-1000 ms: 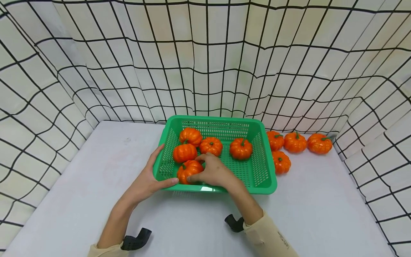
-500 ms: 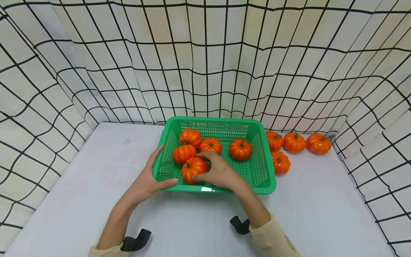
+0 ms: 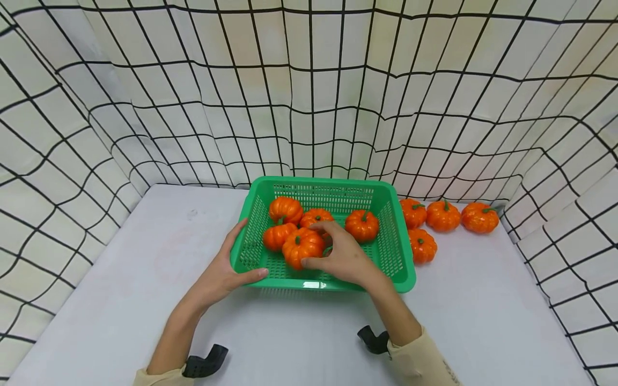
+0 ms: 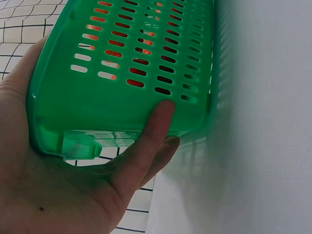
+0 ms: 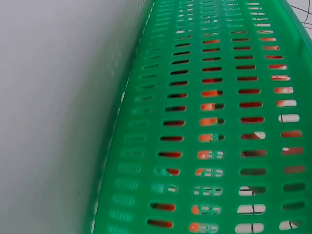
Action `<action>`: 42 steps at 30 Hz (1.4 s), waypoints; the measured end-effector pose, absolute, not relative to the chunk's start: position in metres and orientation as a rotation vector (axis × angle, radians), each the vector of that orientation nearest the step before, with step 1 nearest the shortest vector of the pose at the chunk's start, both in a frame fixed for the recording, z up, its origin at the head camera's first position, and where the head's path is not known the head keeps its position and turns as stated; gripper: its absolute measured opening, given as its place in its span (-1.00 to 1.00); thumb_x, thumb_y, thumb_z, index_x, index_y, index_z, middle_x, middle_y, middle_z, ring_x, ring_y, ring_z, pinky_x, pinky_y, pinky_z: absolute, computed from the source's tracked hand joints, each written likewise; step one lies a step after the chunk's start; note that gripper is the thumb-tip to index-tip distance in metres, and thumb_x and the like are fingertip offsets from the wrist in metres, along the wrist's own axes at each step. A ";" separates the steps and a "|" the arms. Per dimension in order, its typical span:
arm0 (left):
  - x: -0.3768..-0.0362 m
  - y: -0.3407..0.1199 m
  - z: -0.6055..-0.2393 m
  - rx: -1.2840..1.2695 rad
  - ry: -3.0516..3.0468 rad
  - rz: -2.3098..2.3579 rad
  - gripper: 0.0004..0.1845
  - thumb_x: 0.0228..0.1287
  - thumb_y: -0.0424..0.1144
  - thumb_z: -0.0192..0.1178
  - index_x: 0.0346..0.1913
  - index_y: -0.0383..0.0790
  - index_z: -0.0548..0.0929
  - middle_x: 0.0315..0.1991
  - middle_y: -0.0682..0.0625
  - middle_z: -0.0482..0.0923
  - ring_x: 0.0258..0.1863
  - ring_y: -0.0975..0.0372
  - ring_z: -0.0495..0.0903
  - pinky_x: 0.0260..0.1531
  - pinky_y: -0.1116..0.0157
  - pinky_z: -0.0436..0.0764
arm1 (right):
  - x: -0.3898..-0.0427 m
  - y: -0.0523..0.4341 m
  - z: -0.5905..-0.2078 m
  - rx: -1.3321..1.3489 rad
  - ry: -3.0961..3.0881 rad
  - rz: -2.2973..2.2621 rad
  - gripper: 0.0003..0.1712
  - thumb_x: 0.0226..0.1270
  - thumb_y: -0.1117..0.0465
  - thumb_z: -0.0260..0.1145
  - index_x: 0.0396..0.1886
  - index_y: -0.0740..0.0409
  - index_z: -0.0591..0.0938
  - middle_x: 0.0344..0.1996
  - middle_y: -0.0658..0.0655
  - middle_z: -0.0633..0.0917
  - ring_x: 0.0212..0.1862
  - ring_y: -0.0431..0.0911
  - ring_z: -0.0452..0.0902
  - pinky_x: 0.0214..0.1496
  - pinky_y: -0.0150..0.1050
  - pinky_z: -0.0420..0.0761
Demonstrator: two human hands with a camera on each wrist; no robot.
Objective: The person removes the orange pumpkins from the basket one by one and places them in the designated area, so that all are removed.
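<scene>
Green basket (image 3: 396, 268): perforated plastic, standing on the white counter (image 3: 120, 300) near its back edge.

Left hand (image 3: 219, 273): clasps the basket's near left corner, thumb pressed along the front wall, fingers up the side; seen close in the wrist view (image 4: 146, 141).

Right hand (image 3: 345, 257): reaches inside the basket, fingers curled round one small orange pumpkin (image 3: 301, 247), which appears lifted a little above the basket floor.

Other pumpkins in basket: four, clustered toward the back (image 3: 286, 209), (image 3: 276, 236), (image 3: 315, 216), (image 3: 362, 225).

Pumpkins on counter: four, right of the basket; one just beside its wall (image 3: 422, 245), three in a row behind (image 3: 443, 214).

Backdrop: white cloth with black grid (image 3: 309, 96) on three sides.

Step in hand, as judged: one pumpkin held inside the basket while the other hand steadies it. Whether it is going in or coming out cannot be told. The next move calls for a firm hold and clearance from the neighbouring pumpkins and the rim.
</scene>
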State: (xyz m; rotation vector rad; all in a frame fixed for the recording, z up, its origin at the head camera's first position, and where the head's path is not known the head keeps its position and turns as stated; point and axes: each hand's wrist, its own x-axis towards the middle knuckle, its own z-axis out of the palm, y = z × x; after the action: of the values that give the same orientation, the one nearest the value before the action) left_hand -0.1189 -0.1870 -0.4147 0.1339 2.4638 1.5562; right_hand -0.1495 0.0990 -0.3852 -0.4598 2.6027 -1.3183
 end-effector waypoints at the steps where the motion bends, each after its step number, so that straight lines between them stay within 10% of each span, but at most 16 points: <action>1: -0.119 -0.187 -0.415 0.136 2.464 1.556 0.26 0.19 -0.01 0.51 0.66 0.46 -0.26 0.71 -0.23 -0.18 0.58 -0.20 0.14 0.41 -0.34 0.30 | -0.150 0.101 -0.385 -0.459 2.598 -1.328 -0.19 0.14 0.03 0.61 0.39 -0.02 0.52 0.25 0.03 0.61 0.12 0.00 0.55 0.05 -0.15 0.69; 42: -0.120 -0.185 -0.414 0.112 2.461 1.552 0.25 0.20 0.00 0.50 0.66 0.47 -0.25 0.72 -0.21 -0.18 0.58 -0.20 0.11 0.38 -0.36 0.33 | -0.144 0.184 -0.382 -0.432 2.594 -1.642 -0.24 0.30 0.02 0.53 0.46 -0.21 0.45 0.35 0.06 0.52 0.13 0.05 0.60 0.22 0.07 0.62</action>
State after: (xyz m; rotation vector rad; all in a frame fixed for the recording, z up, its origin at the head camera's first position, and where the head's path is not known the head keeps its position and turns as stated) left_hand -0.1199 -0.1851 -0.4143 0.1116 2.4615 1.5515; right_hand -0.1442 0.1839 -0.3821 -0.4319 2.5943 -1.6423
